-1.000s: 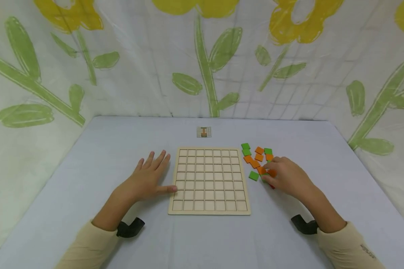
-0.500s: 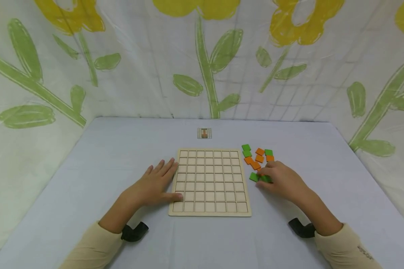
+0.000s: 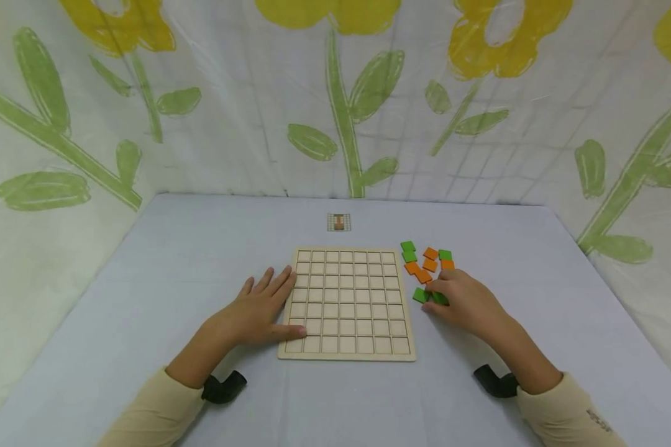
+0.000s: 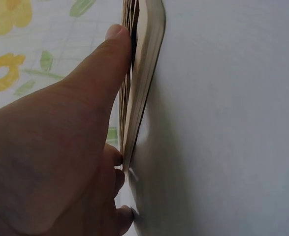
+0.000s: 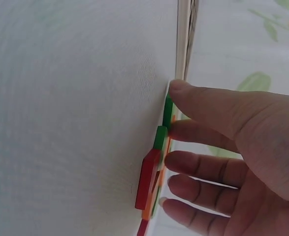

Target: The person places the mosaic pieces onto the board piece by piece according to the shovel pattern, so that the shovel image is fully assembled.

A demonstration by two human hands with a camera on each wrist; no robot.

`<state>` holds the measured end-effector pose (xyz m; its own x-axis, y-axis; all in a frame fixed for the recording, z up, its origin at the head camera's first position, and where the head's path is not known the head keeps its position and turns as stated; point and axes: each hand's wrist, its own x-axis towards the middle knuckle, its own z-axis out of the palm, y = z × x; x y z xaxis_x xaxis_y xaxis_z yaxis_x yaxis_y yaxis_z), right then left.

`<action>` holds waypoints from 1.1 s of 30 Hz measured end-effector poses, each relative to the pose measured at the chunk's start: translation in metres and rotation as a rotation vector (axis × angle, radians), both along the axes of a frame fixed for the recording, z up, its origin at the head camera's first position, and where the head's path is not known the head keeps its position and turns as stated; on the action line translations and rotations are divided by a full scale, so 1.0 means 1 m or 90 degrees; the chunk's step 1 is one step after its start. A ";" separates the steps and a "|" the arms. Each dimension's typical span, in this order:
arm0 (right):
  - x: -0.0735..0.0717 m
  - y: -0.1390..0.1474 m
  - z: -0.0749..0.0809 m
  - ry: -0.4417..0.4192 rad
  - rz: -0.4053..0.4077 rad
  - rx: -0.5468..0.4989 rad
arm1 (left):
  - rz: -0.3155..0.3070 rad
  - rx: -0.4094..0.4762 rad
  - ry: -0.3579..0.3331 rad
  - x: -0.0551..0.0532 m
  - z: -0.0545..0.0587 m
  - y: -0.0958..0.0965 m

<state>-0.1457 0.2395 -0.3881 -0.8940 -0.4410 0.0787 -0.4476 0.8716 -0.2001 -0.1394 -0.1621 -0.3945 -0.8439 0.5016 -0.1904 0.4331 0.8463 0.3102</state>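
Observation:
My left hand (image 3: 250,315) lies with spread fingers at the left side of a wooden grid board (image 3: 348,310); its thumb rests on the board's lower left squares and the fingertips are at the left edge. At the board's right, my right hand (image 3: 468,305) reaches over small square tiles, thumb and loosely bent fingers apart. A green tile (image 3: 420,295) lies flat between its thumb and index fingertips. Another green tile (image 3: 440,298) shows under the hand. In the right wrist view a red tile (image 5: 146,179) stands near the fingertips; some tiles are hidden under the palm.
Beyond the hand lie several orange tiles (image 3: 423,275) and green tiles (image 3: 409,256). A small picture card (image 3: 338,222) with a grid design lies behind the board. A white cloth (image 3: 346,403) covers the table, and a flower-printed curtain (image 3: 229,112) hangs behind.
My right hand has moved left and slightly toward me over the tiles, to the nearest green one. The left hand has shifted right, its thumb farther onto the board.

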 end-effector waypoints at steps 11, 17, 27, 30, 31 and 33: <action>-0.004 -0.007 0.001 0.000 -0.005 -0.008 | 0.005 -0.003 -0.015 0.002 -0.001 0.001; -0.009 -0.013 0.003 -0.025 -0.007 -0.008 | 0.008 -0.007 -0.018 0.002 -0.002 0.001; -0.017 -0.014 0.010 -0.081 -0.023 -0.021 | 0.008 -0.007 -0.033 0.001 -0.002 0.001; -0.019 -0.013 0.013 -0.086 -0.028 -0.024 | 0.006 -0.010 -0.037 0.000 -0.004 0.001; -0.020 -0.013 0.014 -0.087 -0.028 -0.025 | 0.006 -0.012 -0.038 0.000 -0.004 0.001; -0.022 -0.013 0.016 -0.091 -0.030 -0.030 | 0.006 -0.013 -0.039 0.000 -0.005 0.001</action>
